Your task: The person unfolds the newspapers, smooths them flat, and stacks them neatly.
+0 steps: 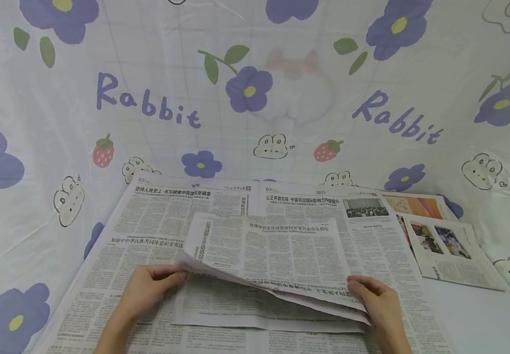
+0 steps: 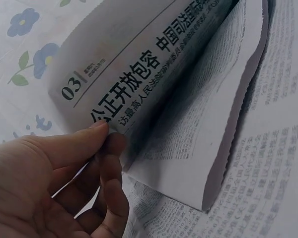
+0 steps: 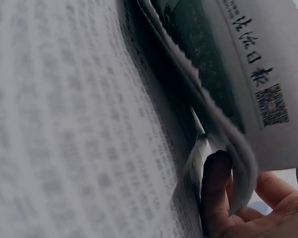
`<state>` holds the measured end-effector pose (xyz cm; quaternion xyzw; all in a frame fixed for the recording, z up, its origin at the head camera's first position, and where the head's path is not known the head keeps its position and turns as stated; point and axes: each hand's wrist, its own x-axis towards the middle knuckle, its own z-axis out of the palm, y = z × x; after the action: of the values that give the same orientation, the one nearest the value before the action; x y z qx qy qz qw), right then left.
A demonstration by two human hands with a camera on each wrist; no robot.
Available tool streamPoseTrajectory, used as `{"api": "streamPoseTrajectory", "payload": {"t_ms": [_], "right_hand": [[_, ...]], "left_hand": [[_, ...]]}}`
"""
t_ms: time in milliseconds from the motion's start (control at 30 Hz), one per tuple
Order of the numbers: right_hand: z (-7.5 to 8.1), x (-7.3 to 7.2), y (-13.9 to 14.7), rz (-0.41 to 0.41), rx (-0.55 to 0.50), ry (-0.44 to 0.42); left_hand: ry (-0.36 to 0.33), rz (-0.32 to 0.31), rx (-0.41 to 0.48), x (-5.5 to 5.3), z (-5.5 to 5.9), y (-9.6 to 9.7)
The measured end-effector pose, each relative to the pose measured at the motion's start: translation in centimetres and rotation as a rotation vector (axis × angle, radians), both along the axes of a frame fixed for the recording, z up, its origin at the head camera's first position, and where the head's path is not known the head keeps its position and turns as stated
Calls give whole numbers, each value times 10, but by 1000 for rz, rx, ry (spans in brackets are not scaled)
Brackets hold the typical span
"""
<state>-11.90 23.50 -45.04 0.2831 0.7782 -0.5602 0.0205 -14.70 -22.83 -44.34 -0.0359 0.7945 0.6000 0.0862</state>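
A folded newspaper (image 1: 272,250) lies over a larger spread newspaper (image 1: 118,280) in the head view. Its near flap is raised off the layers below. At the flap's left corner, my left hand (image 1: 146,290) pinches the paper between thumb and fingers. My right hand (image 1: 381,305) grips the right edge, where several layers fan apart. In the left wrist view the lifted page (image 2: 124,74) shows "03" beside the left hand (image 2: 64,183). The right wrist view has fingers of the right hand (image 3: 268,198) around the layered edge, near a printed QR code (image 3: 272,105).
Several pages with colour pictures (image 1: 449,246) lie at the right, partly under the spread newspaper. A white surface (image 1: 480,314) shows at the lower right. A white sheet printed with flowers and rabbits (image 1: 149,128) hangs behind and around the work area.
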Motion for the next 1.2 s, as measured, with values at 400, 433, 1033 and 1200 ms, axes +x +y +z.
{"api": "streamPoseTrajectory", "payload": {"t_ms": [400,433,1033,1200], "right_hand": [[7,-1,-3,-112,-91,93],[8,-2,-3,-120,-108,106],[11,1,-3,-34,-173,207],[10,0,-5,-48,-190,233]], "left_hand": [[-7,88,10,-2,1,-1],[-9,93,11,-2,0,-1],[-8,120,37,0,8,2],[-3,116,47,0,7,1]]}}
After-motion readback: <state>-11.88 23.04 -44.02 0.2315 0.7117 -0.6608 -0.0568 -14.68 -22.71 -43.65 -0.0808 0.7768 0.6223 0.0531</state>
